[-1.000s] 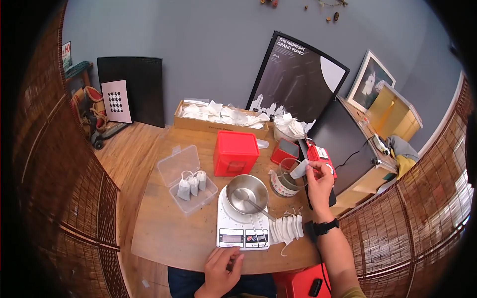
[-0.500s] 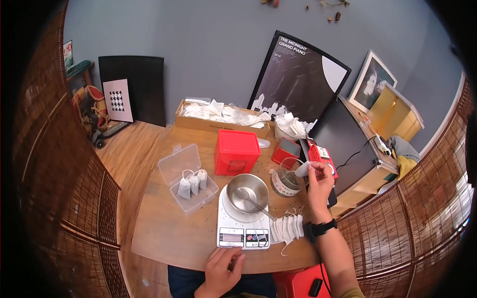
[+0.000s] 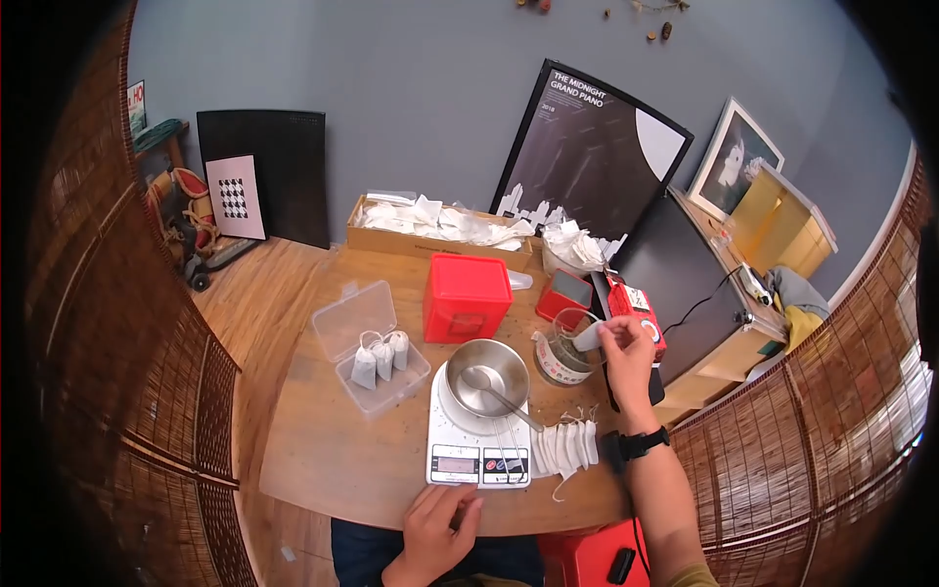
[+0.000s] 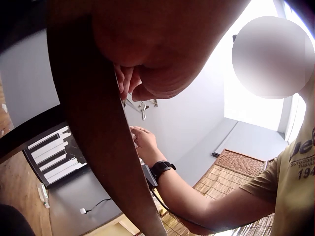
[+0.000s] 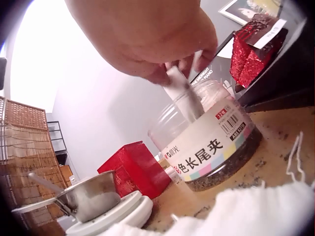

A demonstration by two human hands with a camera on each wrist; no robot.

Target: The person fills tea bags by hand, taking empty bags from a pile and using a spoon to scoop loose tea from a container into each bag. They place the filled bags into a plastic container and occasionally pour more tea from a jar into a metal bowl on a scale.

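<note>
In the right wrist view my right hand (image 5: 152,39) pinches a white scoop-like piece (image 5: 186,98), its lower end inside the mouth of a clear labelled jar (image 5: 211,147). Dark loose material lies in the jar's bottom. The head view has the right hand (image 3: 628,362) above the jar's right side. My left hand (image 3: 437,528) rests at the table's front edge, fingers loosely bent and holding nothing, just below a white scale (image 3: 443,440). On the scale stands a steel pot (image 3: 501,370) with a spoon (image 3: 504,399) in it.
White pouches (image 3: 564,446) lie right of the scale. An open plastic box (image 3: 396,393) with several filled bags is on the left. Behind stand a red container (image 3: 468,298), a smaller red tin (image 3: 562,293) and a cardboard box (image 3: 391,241) of white packets.
My right hand has lowered slightly and moved a little left, bringing the white piece down into the jar's mouth. The left hand has stayed in place.
</note>
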